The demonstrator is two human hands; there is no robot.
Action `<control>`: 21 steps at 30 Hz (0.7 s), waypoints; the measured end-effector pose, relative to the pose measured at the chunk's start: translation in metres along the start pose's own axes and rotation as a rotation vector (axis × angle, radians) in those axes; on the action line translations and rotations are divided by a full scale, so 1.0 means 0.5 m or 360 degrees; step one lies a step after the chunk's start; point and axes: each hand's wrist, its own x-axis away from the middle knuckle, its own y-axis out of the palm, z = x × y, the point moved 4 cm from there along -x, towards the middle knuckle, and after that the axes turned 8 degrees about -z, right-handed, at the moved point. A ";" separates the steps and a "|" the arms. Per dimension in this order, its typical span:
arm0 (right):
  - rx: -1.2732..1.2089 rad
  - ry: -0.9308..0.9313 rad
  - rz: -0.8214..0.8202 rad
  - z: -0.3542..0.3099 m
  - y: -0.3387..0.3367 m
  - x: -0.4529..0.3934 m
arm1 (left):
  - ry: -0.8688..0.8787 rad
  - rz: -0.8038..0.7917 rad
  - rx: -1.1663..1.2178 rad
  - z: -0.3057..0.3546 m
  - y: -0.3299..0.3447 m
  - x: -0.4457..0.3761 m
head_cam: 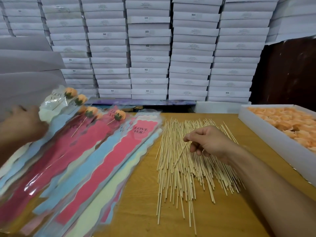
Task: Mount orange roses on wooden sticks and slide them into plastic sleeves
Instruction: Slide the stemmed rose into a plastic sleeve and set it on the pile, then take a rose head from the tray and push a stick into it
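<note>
While we look down at a yellow-brown wooden tabletop [140, 194], our right hand [207, 142] hovers over a loose pile of thin pale wooden sticks [184, 168] in the middle of the table. Its thumb and forefinger pinch one single stick [179, 155], which slants up out of the pile towards the fingers; the other fingers curl underneath.

To the right stands a shallow white cardboard tray [266, 134] filled with loose orange fabric rose heads [289, 122], well apart from the hand.

To the left lies a fanned heap of long clear plastic sleeves with pink, blue and cream wavy inserts [109, 158], some printed "LOVE YOU". Several finished roses on sticks [90, 112] already sit inside the upper sleeves. Our left hand [22, 124] rests at the top left of this heap, blurred; we cannot tell whether it grips a sleeve or only presses on it.

Behind the table rises a wall of stacked flat white boxes [148, 48].

We judge this to be the start of another rose: picking a stick. The risks come from the crowded pile: neighbouring sticks may lift with the chosen one and scatter, or the thin stick may slip or snap in a tight pinch. The slippery sleeves could also slide if the left hand shifts.
</note>
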 end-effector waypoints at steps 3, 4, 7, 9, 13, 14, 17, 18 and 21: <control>0.0100 0.0013 0.0118 0.005 -0.007 -0.002 | 0.0316 0.0087 0.0221 0.142 -0.041 0.095; 0.0143 0.0015 0.0136 0.006 -0.007 -0.003 | 0.0410 0.0082 0.0340 0.193 -0.051 0.126; 0.0250 0.0013 0.0161 0.007 -0.006 -0.002 | 0.0639 -0.0064 0.0677 0.343 -0.061 0.220; 0.0313 0.0006 0.0185 0.006 -0.007 -0.001 | 0.0791 -0.0155 0.0860 0.432 -0.062 0.289; 0.0404 0.0003 0.0246 0.008 -0.014 -0.003 | 0.0928 -0.0317 0.1049 0.567 -0.041 0.414; 0.0442 0.0003 0.0263 0.008 -0.016 -0.004 | 0.0916 -0.0342 0.1083 0.587 -0.030 0.440; 0.0564 -0.0003 0.0317 0.012 -0.022 -0.010 | 0.0928 -0.0285 0.1095 0.611 0.005 0.500; 0.0578 0.0001 0.0337 0.014 -0.025 -0.012 | 0.0942 -0.0254 0.1095 0.613 0.018 0.512; 0.0608 0.0013 0.0397 0.019 -0.036 -0.015 | 0.0954 -0.0183 0.1146 0.606 0.034 0.521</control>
